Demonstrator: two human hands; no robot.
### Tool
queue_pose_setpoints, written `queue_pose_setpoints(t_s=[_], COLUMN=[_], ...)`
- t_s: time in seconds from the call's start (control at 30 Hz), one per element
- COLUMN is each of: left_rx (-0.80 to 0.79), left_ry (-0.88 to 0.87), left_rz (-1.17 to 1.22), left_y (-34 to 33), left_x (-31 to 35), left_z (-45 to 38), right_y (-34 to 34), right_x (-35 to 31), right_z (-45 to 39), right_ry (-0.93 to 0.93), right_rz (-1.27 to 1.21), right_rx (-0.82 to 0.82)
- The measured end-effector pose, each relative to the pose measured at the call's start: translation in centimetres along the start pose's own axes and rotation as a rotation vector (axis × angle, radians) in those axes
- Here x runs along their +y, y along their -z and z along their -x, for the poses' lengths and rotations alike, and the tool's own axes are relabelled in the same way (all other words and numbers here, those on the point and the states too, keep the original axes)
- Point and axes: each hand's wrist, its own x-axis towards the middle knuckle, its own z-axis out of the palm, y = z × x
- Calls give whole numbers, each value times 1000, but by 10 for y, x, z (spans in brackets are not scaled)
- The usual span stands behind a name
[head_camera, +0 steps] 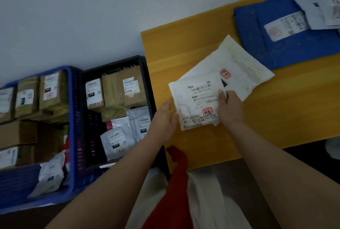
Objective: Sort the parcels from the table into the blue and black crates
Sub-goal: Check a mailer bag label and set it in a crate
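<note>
Over the yellow desk (276, 100), both hands grip a small white labelled parcel (197, 103): the left hand (165, 118) clasps its left edge, the right hand (230, 107) pinches its right edge. Just behind it lies a larger white mailer (242, 65). Left of the desk stand the black crate (117, 63) and blue crate (71, 118), both holding parcels.

Two crates are sitting on the floor: one blue crate (73, 111), one black crate (147, 74). Two white parcels (195, 105) are lying overlapped on the table (276, 118), beside one blue parcel (257, 41).
</note>
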Motion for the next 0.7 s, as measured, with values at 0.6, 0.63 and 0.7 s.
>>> queue_pose_setpoints(t_s=[0.6,0.63,0.7], left_rx=[32,40,66], left_ry=[212,196,186], left_rz=[111,120,107], left_y=[124,136,161], left_x=[-231,-251,-291], left_z=[75,84,102], right_y=[-217,-236,-274], right_x=[-92,-98,-112], right_z=[162,176,203], right_ry=[200,201,216], right_rz=[398,396,391], right_rx=[-307,-323,-378])
